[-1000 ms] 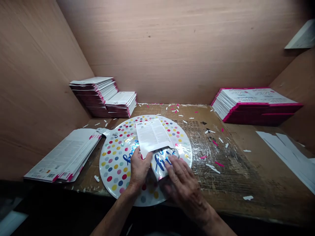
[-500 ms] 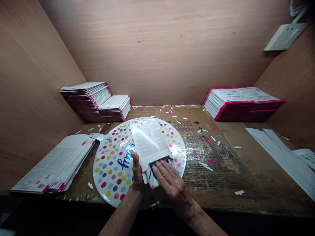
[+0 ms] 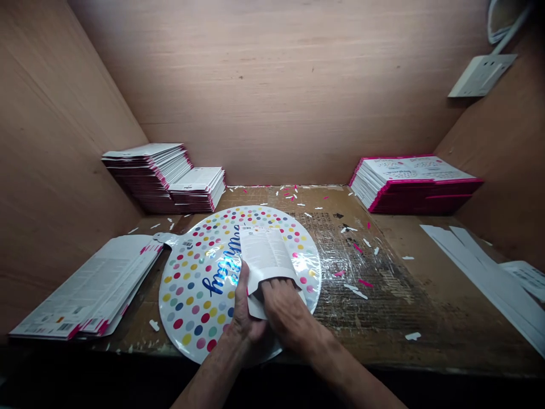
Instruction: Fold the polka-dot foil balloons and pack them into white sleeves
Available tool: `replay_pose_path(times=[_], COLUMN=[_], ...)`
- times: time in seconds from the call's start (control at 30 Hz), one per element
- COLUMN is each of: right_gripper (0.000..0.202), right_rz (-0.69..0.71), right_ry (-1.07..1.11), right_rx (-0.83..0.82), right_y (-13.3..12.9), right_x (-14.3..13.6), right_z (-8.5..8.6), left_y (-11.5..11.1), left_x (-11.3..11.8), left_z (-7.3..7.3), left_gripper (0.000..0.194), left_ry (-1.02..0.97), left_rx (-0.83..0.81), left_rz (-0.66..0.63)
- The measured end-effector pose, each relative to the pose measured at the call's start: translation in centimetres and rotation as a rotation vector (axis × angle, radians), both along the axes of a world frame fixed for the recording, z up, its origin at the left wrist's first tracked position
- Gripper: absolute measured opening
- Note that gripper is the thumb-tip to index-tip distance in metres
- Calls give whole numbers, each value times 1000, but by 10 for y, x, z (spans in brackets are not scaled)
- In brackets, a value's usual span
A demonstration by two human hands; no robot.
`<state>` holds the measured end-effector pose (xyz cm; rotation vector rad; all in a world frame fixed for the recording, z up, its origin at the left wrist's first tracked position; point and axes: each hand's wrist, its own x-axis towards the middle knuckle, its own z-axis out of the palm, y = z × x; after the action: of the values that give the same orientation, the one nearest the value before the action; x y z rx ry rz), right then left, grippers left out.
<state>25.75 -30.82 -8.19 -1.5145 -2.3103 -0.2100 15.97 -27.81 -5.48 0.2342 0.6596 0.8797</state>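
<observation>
My left hand [image 3: 244, 307] is closed around the left edge of a white printed cardboard envelope [image 3: 266, 253], its thumb on top. The envelope's near end gapes open, its flap turned toward me. My right hand [image 3: 285, 312] has its fingers pushed inside that opening, so the fingertips are hidden. Whatever lies inside the envelope cannot be seen. Beneath both hands a flat round foil balloon [image 3: 191, 284] with coloured dots and blue lettering lies on the bench, its neck pointing left.
White printed envelopes [image 3: 85, 284] lie at the left front. Taller envelope stacks [image 3: 149, 176] stand at the back left, pink-edged ones [image 3: 417, 176] at the back right. White paper strips [image 3: 481, 272] lie at the right. Paper scraps [image 3: 357, 289] litter the taped cardboard surface [image 3: 383, 324].
My right fingers have gone deeper into the envelope. The folded white printed piece that stuck out of its opening is out of sight. The envelope has bowed and shifted slightly toward me.
</observation>
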Motion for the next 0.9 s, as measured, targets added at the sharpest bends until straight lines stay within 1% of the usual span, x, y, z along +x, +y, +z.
replay_pose_path(times=[0.03,0.07,0.1,0.13,0.17,0.2,0.27,0.3,0.33,0.37,0.4,0.43,0.47,0.5,0.53,0.6,0.67,0.7,0.73,0.8,0.87,0.9], right_gripper=[41,45,46,45,43,40,36,34,31,28,25,22,19,17,16,16,18,18,19,19,18,18], right_rz=[26,41,50,50,46,49,77,92,111,135,156,163,150,123,91,36,-24,-58,-88,-110,-62,-24], right_ry=[7,15,22,23,16,9,8,23,55,102,156,206,245,270,279,263,239,226,209,163,96,59], right_rx=[49,104,154,186,194,192,187,187,193,199,209,221,234,240,243,236,205,188,169,127,89,75], right_y=[-12,-24,-35,-45,-53,-59,-66,-69,-71,-73,-75,-77,-79,-80,-80,-79,-76,-75,-73,-70,-66,-64], right_x=[2,6,10,14,19,23,30,33,36,39,42,45,47,50,53,58,63,65,67,71,75,77], right_z=[-4,-8,-14,-20,-25,-29,-31,-30,-26,-21,-15,-9,-4,1,4,4,1,-1,-4,-6,-5,-4], left_y=[3,7,11,15,19,23,28,29,29,29,27,25,23,20,17,12,8,7,7,7,9,10], left_x=[-6,-13,-21,-29,-36,-42,-50,-51,-51,-49,-46,-42,-38,-35,-32,-27,-23,-22,-20,-17,-15,-14], left_z=[1,3,5,8,11,14,16,15,12,8,1,-6,-13,-19,-25,-31,-31,-30,-29,-28,-29,-30], left_gripper=[81,82,81,77,71,65,55,50,45,40,37,37,39,41,41,39,39,40,42,46,46,45], left_ry=[84,233,463,734,998,1247,1671,1820,1917,1968,1950,1876,1800,1752,1735,1722,1664,1618,1567,1460,1389,1376], left_rx=[44,107,202,314,419,515,666,753,884,1071,1278,1458,1590,1663,1686,1669,1676,1701,1734,1792,1812,1808], left_rz=[-66,-136,-206,-271,-318,-337,-299,-251,-196,-162,-163,-195,-236,-273,-286,-236,-183,-193,-234,-384,-529,-576])
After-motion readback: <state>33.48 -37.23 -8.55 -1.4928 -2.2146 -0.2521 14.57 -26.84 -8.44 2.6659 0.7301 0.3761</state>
